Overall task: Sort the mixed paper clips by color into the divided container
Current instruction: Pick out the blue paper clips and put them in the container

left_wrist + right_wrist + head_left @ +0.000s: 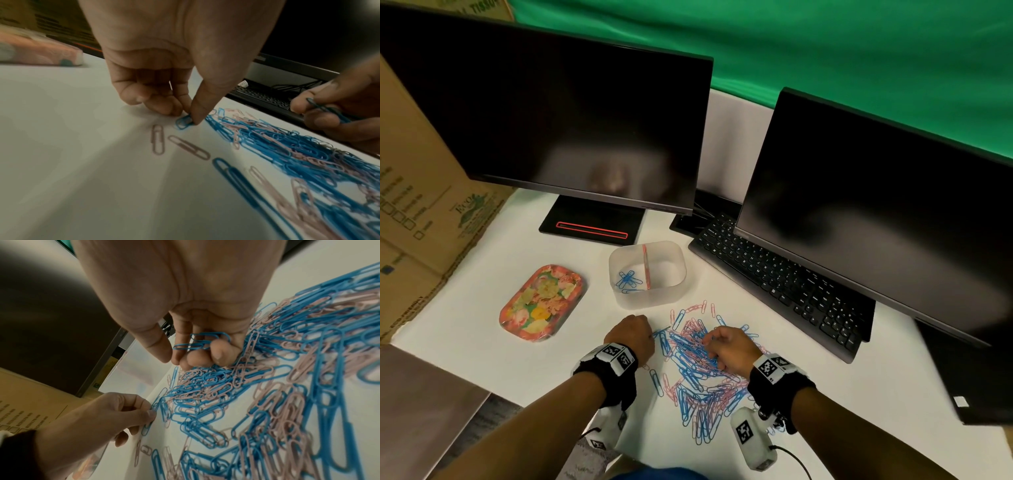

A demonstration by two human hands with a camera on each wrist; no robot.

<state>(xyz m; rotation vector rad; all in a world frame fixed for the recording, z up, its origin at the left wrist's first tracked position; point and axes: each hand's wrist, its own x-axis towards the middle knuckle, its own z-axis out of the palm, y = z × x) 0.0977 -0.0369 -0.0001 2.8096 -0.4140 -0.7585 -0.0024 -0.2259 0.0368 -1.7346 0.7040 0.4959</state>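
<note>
A heap of mixed blue and pink paper clips [698, 370] lies on the white desk. Behind it stands a translucent divided container [676, 270] with several blue clips [627, 280] in its left compartment; the right compartment looks bare. My left hand [631, 337] is at the heap's left edge, thumb and fingertips pinching a blue clip [184, 122] against the desk. My right hand [731, 349] hovers over the heap's middle, its curled fingers holding a few blue clips [202, 341].
A floral tray [542, 303] lies left of the container. Two dark monitors [571, 120] and a black keyboard [784, 277] stand behind and to the right. Cardboard boxes [417, 192] line the left side. Loose pink clips [158, 139] lie near my left hand.
</note>
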